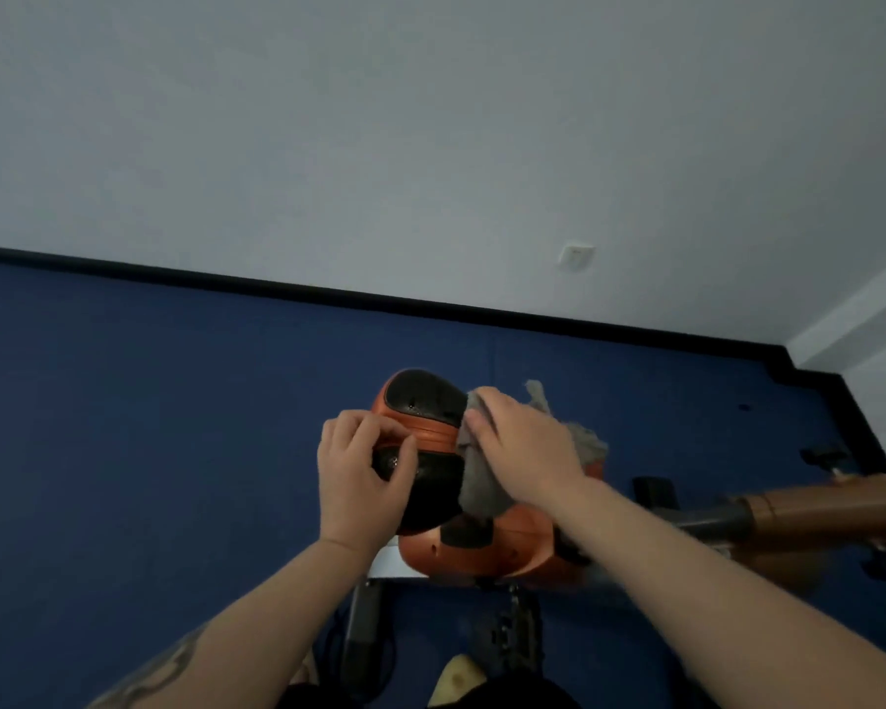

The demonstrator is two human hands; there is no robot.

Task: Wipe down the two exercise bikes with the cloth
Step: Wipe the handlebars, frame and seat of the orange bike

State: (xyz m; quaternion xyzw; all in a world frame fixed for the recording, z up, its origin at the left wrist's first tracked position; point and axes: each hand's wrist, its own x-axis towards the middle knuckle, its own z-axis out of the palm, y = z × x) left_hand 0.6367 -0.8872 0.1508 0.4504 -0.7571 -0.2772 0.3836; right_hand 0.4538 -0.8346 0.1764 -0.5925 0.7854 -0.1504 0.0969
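Below the head camera, at the centre of the view, stands the exercise bike (482, 545), its orange body seen from above and its black-and-orange saddle (425, 417) nearest the hands. Against the saddle's right flank lies the grey cloth (474, 478), bunched, with loose folds trailing off to the right. The right hand (525, 442) presses it there, fingers (477, 419) laid fairly flat over the fabric; whether the thumb pinches the cloth underneath I cannot tell. The left hand (361, 468) grips the saddle's left edge, its fingers curled round the rim, seemingly steadying it.

The step in hand looks like wiping the saddle of one bike. How much of the frame is already done cannot be judged. The next move probably calls for drawing the cloth along and over the top of the saddle while the left hand braces it, then shifting that grip so the covered patch gets wiped too.

Beyond the bike, at the right edge, a brown padded bar (819, 509) of other equipment reaches in. Blue floor (124, 427) runs up to a black skirting and a pale wall (379, 145).
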